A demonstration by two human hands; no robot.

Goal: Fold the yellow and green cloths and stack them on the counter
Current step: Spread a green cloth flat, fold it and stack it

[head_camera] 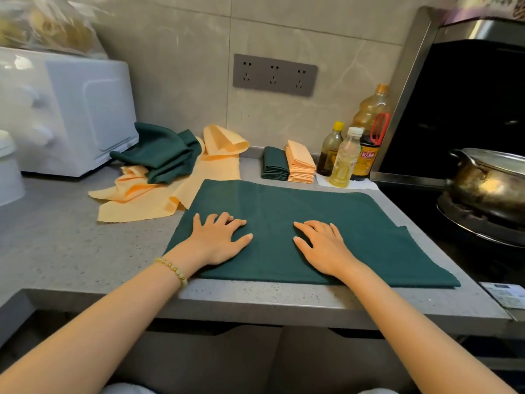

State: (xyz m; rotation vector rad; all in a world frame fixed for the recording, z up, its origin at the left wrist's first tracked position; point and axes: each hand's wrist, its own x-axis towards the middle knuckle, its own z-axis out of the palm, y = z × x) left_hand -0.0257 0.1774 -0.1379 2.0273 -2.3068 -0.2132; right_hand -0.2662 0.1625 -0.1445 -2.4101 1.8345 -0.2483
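Observation:
A dark green cloth lies flat on the grey counter in front of me, folded once with a lower layer showing at its right edge. My left hand and my right hand press flat on it, fingers spread, holding nothing. At the back left lies a loose heap of green cloth over crumpled yellow cloths. Behind the flat cloth stand two neat stacks side by side: folded green cloths and folded yellow cloths.
A white oven stands at the back left. Three bottles stand right of the stacks. A metal pot sits on the stove at the right. A wall socket strip is on the tiles.

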